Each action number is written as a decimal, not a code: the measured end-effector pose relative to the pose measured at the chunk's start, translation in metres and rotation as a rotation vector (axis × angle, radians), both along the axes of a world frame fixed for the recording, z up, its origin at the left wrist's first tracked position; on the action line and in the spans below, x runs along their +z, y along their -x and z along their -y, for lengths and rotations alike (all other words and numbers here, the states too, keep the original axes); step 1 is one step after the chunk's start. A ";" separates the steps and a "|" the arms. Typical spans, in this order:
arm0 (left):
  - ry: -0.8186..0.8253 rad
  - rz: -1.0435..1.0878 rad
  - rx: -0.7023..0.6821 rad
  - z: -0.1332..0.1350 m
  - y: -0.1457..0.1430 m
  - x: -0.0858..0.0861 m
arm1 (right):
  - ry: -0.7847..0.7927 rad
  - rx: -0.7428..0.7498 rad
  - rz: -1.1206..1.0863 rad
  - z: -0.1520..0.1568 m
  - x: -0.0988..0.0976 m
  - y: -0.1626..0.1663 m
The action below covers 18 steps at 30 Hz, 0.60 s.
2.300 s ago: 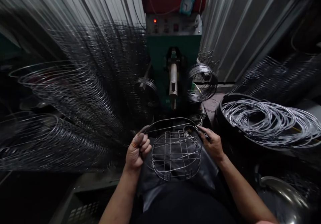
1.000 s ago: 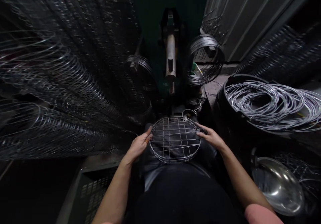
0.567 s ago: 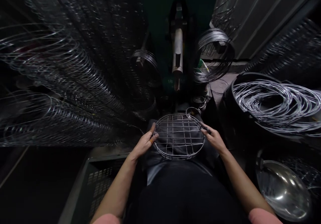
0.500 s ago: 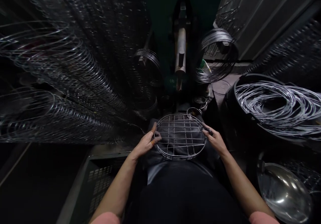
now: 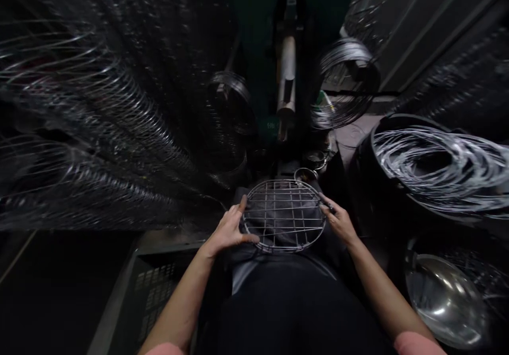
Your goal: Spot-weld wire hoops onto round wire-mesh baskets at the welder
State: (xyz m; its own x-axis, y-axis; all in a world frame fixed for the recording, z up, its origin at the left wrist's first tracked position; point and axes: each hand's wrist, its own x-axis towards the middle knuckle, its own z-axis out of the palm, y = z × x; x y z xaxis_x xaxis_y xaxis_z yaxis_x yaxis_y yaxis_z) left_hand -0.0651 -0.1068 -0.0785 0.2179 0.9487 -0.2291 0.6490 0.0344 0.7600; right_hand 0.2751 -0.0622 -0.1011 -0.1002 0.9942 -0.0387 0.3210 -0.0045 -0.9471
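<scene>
A round wire rack (image 5: pixel 284 214), with crossed wires and a ring rim, lies over my lap in front of my body. My left hand (image 5: pixel 230 227) grips its left rim, thumb and finger spread apart along the edge. Closed on the right rim is my right hand (image 5: pixel 338 221). A small dark object (image 5: pixel 328 206) shows at the right fingers; its kind cannot be made out. Just beyond the rack is a machine with a pale cylindrical arm (image 5: pixel 287 74) that points toward me.
Tall stacks of wire rings (image 5: pixel 119 95) stand at left. Coiled wire (image 5: pixel 348 81) hangs right of the machine. A black tub (image 5: pixel 366 158) holds loose wire rings (image 5: pixel 441 164). A shiny metal bowl (image 5: pixel 445 302) is at lower right, a plastic crate (image 5: pixel 123 296) at lower left.
My left thumb and fingers have spread wider along the rack's left rim, one digit sliding nearer to me. The rack has shifted slightly left. My right hand keeps its grip.
</scene>
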 end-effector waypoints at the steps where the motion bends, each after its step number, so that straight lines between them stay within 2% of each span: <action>1: 0.017 0.050 0.019 0.002 -0.001 0.001 | -0.009 -0.007 -0.002 0.003 0.001 0.001; 4: 0.152 0.268 0.102 0.008 -0.003 0.000 | -0.082 -0.038 0.028 0.011 0.005 0.001; 7: 0.223 0.394 0.182 0.013 -0.003 -0.007 | -0.223 -0.124 0.171 0.012 0.018 -0.019; 10: 0.257 0.438 0.302 0.018 -0.006 -0.011 | -0.382 -0.376 0.392 0.003 0.042 -0.071; 12: 0.230 0.459 0.392 0.021 -0.009 -0.013 | -0.412 -0.600 0.569 -0.008 0.062 -0.118; 13: 0.210 0.483 0.430 0.021 -0.010 -0.014 | -0.369 -0.716 0.665 -0.015 0.071 -0.142; 15: 0.196 0.562 0.499 0.019 -0.013 -0.018 | -0.140 -0.884 0.846 -0.032 0.087 -0.184; 18: 0.258 0.657 0.619 0.012 -0.017 -0.027 | 0.290 -0.934 1.001 -0.058 0.096 -0.221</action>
